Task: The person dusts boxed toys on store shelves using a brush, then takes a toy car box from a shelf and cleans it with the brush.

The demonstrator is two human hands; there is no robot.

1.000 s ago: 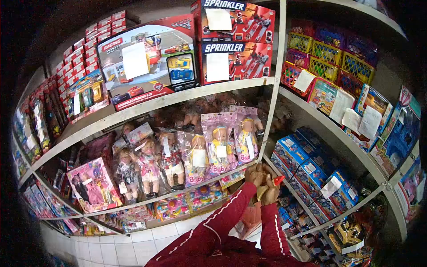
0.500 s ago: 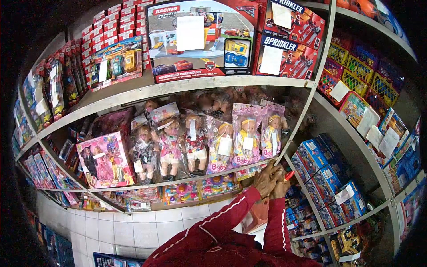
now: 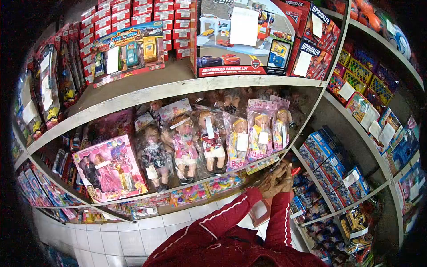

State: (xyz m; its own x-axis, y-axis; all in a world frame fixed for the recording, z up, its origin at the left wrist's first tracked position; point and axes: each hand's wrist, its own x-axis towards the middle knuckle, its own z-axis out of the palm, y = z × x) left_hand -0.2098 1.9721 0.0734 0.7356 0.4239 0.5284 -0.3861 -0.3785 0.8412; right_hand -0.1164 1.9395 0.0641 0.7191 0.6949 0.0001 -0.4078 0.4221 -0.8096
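My left hand [image 3: 268, 183] and my right hand [image 3: 283, 179] are close together and touching, in front of the lower right end of the doll shelf. The right hand is closed around a small red-tipped thing [image 3: 295, 171] that sticks out beside its fingers; its kind is too small to tell. The left hand's fingers are curled toward the right hand, and what they hold, if anything, is hidden. Both arms wear dark red sleeves with white piping. Nearest the hands are bagged baby dolls [image 3: 259, 135] in pink packaging, standing above and to the left.
A metal shelf edge [image 3: 187, 88] crosses above the dolls, with an assembled parking lot box [image 3: 213, 71] and a toy car pack [image 3: 129, 58] on it. A pink doll box [image 3: 111, 168] stands left. Blue boxes [image 3: 331, 167] fill the right shelf. White floor tiles [image 3: 106, 238] lie below.
My view has turned left, so the shelves and toys appear shifted, mostly to the right. Both hands stay together, with the red-tipped thing still at the right hand.
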